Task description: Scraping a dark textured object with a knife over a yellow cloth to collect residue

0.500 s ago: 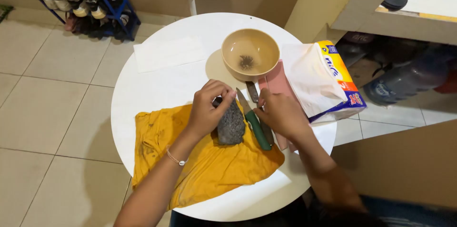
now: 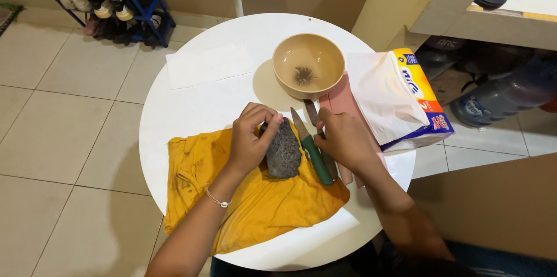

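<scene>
My left hand [image 2: 250, 137] grips the top left edge of a rough dark grey stone [image 2: 284, 150] that lies on a stained yellow cloth [image 2: 249, 195]. Just right of the stone lies a green-handled knife [image 2: 312, 150], blade pointing away from me. My right hand [image 2: 343, 139] rests over a second knife [image 2: 312, 112] with a dark blade, fingers curled around its handle, beside a pink cloth [image 2: 339, 100]. Whether that knife is lifted off the table is unclear.
A tan bowl [image 2: 308, 63] with water and a dark clump inside stands at the back of the round white table [image 2: 191, 114]. A white paper sheet [image 2: 209, 63] lies back left, a tissue pack [image 2: 406, 97] at the right. A blue shoe rack [image 2: 110, 4] stands beyond.
Only the camera view shifted slightly; both hands stay where they were on the stone and the knife.
</scene>
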